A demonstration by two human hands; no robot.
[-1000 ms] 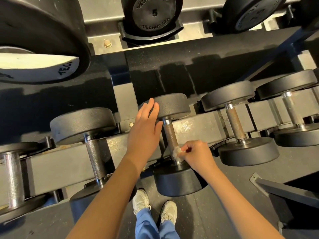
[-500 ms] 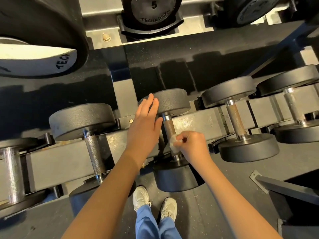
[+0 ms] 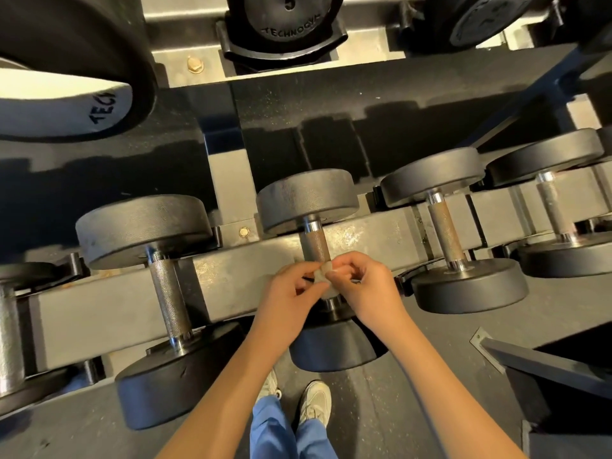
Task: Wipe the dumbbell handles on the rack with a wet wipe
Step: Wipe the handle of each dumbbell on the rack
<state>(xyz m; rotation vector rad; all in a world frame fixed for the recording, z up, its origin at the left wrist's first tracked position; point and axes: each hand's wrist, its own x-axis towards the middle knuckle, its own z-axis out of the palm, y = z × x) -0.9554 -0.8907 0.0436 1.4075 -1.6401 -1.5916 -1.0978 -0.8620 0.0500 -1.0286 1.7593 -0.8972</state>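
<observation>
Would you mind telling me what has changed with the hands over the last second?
The left hand left the dumbbell's far head and came down to join the right hand; both now pinch the wet wipe at the near end of the handle. The dumbbells stayed in place on the rack.

Upper-tier dumbbell end cap (image 3: 288, 18), top centre: numeral "5" above curved raised lettering "TECHNOGY", last letter cut by the cradle edge. Large dumbbell (image 3: 66, 104) at upper left: pale end face carries dark letters "TEC", rest out of frame. End cap (image 3: 480, 18) at upper right has raised marks, too blurred to read.
</observation>
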